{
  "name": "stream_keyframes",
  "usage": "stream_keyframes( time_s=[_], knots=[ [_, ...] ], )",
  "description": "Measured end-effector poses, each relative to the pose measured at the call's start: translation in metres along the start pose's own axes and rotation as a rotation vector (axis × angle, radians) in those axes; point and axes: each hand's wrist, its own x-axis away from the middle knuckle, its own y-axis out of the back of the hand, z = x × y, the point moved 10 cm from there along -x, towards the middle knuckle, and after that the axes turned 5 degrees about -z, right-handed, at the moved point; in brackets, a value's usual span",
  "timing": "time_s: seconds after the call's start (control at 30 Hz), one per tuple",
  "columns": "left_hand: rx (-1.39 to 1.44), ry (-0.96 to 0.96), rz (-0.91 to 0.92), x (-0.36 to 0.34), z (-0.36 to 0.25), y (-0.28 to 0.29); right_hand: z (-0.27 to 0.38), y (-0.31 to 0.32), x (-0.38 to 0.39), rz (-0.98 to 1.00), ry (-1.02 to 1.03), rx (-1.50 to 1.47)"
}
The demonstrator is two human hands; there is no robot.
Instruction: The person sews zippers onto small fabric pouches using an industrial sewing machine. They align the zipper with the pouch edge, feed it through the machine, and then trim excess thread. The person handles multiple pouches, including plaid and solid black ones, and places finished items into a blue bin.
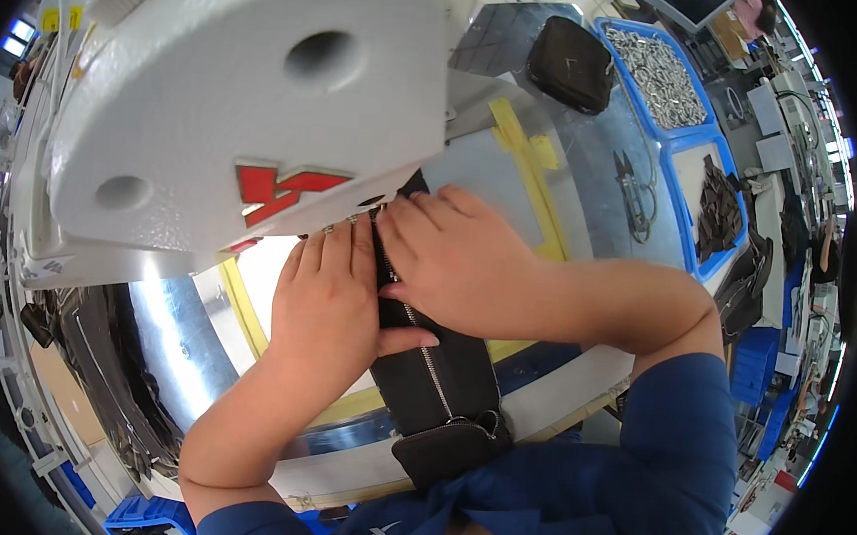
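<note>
A long black zippered piece (433, 365) runs from under the white sewing machine head (360, 99) toward my body, its metal zipper facing up. My left hand (325, 306) lies flat along its left side, fingers straight and thumb stretched across the zipper. From the right, my right hand (458, 259) grips the far part near the machine, fingers bent over it and thumb by the zipper. The machine's lower edge hides where the piece meets the needle. At the near end a rounded black flap (448, 448) hangs against my shirt.
Scissors (636, 196) lie to the right, near a dark zipped case (570, 64). Blue trays hold silvery metal parts (657, 76) and dark brown strips (717, 210). Yellow tape (530, 176) marks the work surface. Black pieces (117, 377) are stacked at the left.
</note>
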Motion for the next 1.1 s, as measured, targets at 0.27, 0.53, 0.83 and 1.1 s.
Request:
stream_keyframes(
  time_s=[0.27, 0.53, 0.83, 1.1],
  knots=[
    [-0.051, -0.03, -0.018, 0.001, -0.009, 0.009, 0.023, 0.003, 0.008, -0.032, 0.145, -0.096],
    [-0.082, -0.072, 0.068, 0.006, -0.002, 0.004, 0.05, -0.007, 0.022, 0.301, 0.247, -0.324],
    [-0.01, 0.038, 0.135, 0.038, -0.017, 0.019, -0.065, -0.017, -0.006, 0.156, -0.215, -0.226],
    [0.173, 0.146, -0.083, 0.034, 0.002, 0.029, -0.214, 0.053, 0.032, -0.112, -0.681, 0.238]
  ],
)
